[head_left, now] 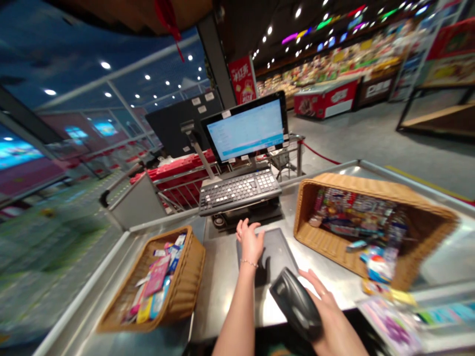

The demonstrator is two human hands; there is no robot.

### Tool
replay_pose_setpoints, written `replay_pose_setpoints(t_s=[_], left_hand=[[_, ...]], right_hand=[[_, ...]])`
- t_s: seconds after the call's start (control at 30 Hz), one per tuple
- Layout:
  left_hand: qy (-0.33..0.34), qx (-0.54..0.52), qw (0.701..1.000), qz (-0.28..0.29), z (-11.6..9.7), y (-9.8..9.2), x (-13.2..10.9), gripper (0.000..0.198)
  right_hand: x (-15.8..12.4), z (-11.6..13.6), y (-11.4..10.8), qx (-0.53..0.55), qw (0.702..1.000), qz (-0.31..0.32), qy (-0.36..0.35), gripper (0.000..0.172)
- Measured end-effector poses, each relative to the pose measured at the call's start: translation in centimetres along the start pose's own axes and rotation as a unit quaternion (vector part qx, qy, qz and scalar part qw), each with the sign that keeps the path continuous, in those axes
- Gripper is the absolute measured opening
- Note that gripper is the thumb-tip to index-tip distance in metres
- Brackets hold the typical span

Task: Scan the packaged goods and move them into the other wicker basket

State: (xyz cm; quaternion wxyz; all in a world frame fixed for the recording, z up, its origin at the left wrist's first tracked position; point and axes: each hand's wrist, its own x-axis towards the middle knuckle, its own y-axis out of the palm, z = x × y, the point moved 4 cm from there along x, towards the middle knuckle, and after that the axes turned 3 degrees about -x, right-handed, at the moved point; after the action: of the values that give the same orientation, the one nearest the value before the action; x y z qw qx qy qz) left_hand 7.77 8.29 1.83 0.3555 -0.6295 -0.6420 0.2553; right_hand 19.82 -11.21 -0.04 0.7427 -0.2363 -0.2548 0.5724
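Left hand [249,242] shows open on my feed, fingers loosely spread and holding nothing, palm down over a black pad [274,254] on the steel checkout counter [222,291]. A thin bracelet [249,263] circles that wrist. Right hand [328,316] is closed around a black handheld barcode scanner [296,304] at the counter's near edge, its fingers [313,287] reaching along the scanner's side.

Toward the counter's left edge sits a wicker basket [189,272] packed with boxed goods, a pink carton [156,277] on top. Toward the right edge, a larger wicker basket [334,180] holds colourful snack packets [352,212], with a blue-and-white packet [378,267] at its near wall. A purple-printed package [391,326] lies by the near right corner.

Past the far edge stand a keyboard [239,190] and a POS monitor [247,128]. A red sign [243,79] carries Chinese characters, but that writing and every label here are too blurred for me to read.
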Motion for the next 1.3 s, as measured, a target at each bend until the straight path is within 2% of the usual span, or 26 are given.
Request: replay_pose_setpoints(t_s=[0.13,0.53,0.7,0.9,1.13,1.3], left_hand=[[0.002,-0.004,1.000,0.006,-0.4,0.2,-0.1,0.026],[0.025,-0.013,0.999,0.017,-1.9,1.1,-0.2,0.027],[0.037,-0.014,0.999,0.024,-2.6,1.6,-0.5,0.028],[0.044,-0.013,0.998,0.037,-3.7,2.2,-0.9,0.028],[0.049,-0.014,0.997,0.062,-5.0,2.9,-1.7,0.029],[0.060,-0.020,0.995,0.077,-5.7,3.7,-2.1,0.029]], right_hand=[[-0.1,0.2,-0.4,0.008,1.000,-0.007,-0.009,0.036],[-0.5,-0.8,-0.7,0.009,1.000,-0.029,-0.002,0.045],[-0.7,-1.5,-0.8,0.008,1.000,-0.020,0.002,0.043],[-1.0,-1.9,-1.1,-0.044,0.999,0.000,-0.022,0.046],[-1.4,-2.0,-2.3,0.051,0.997,-0.031,0.054,0.040],[-1.6,-2.0,-2.9,0.019,0.999,-0.025,0.030,0.038]])
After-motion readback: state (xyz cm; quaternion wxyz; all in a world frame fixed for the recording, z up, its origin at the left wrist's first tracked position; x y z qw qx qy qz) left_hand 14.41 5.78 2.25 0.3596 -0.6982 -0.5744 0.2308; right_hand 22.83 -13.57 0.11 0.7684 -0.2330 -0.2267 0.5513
